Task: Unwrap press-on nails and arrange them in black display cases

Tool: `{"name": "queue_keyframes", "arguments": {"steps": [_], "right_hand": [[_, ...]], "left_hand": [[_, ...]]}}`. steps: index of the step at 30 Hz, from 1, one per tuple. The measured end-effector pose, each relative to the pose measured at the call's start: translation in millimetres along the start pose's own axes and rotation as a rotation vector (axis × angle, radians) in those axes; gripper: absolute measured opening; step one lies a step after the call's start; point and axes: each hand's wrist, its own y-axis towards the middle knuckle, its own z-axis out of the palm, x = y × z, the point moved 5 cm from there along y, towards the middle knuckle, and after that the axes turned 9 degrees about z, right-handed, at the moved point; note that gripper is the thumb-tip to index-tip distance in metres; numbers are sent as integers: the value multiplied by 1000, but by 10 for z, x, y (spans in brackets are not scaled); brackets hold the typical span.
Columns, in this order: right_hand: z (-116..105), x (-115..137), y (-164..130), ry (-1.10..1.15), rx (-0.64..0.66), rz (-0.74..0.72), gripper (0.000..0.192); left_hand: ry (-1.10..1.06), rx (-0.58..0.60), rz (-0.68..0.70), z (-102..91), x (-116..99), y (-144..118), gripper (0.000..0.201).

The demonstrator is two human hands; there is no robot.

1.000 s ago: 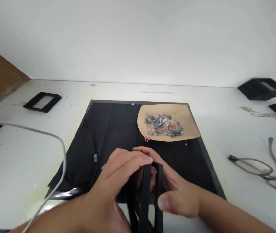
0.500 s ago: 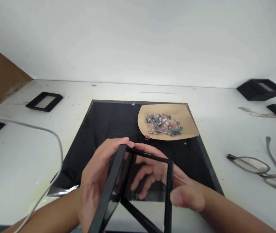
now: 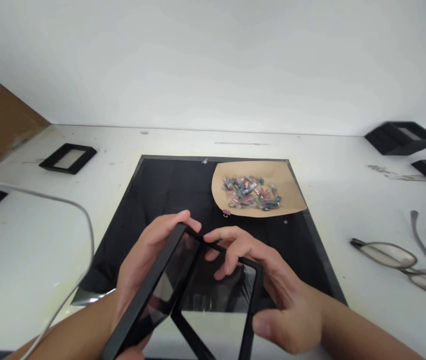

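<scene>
No words, labels, brands, numbers or signs can be read on the black hinged frame (image 3: 186,280) at bottom center; the small wrapped pieces (image 3: 250,191), right of center, are too tiny to tell.

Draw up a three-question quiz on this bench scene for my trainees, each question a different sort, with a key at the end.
1. True or false: the glasses lie to the right of the black mat.
2. Choose one. What lies on the tan sheet?
A) coins
B) small wrapped pieces
C) scissors
3. Short answer: is the held frame open or closed, and how can you tell?

Key: 1. True. 2. B. 3. Open; its two halves stand at an angle to each other rather than lying flat together.
</scene>
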Motion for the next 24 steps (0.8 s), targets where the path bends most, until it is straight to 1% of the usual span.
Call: {"name": "queue_keyframes", "arguments": {"steps": [2, 3, 7, 12, 15, 17, 20, 22, 24], "right_hand": [[1, -7, -8, 11, 8, 27, 42], [-1, -9, -13, 20, 13, 45, 41], [-19, 28, -33, 53, 38, 82, 33], [-55, 69, -17, 6, 31, 50, 25], [-64, 81, 13, -24, 32, 18, 22], [-68, 89, 27, -29, 29, 10, 22], [-72, 97, 26, -54, 9, 1, 22], [-70, 85, 14, -84, 2, 3, 23], [-61, 67, 6, -122, 5, -3, 24]], "left_hand": [[-33, 28, -9, 22, -28, 22, 46], [-43, 25, -38, 18, -26, 30, 40], [-140, 54, -93, -2, -23, 73, 35], [-258, 78, -19, 61, -101, 130, 36], [-269, 43, 30, 119, -156, 133, 37], [-258, 54, 61, 165, -189, 129, 37], [-232, 104, 160, 223, -261, 117, 34], [-190, 75, 214, 213, -296, 97, 35], [-74, 68, 190, 192, -280, 67, 41]]}}
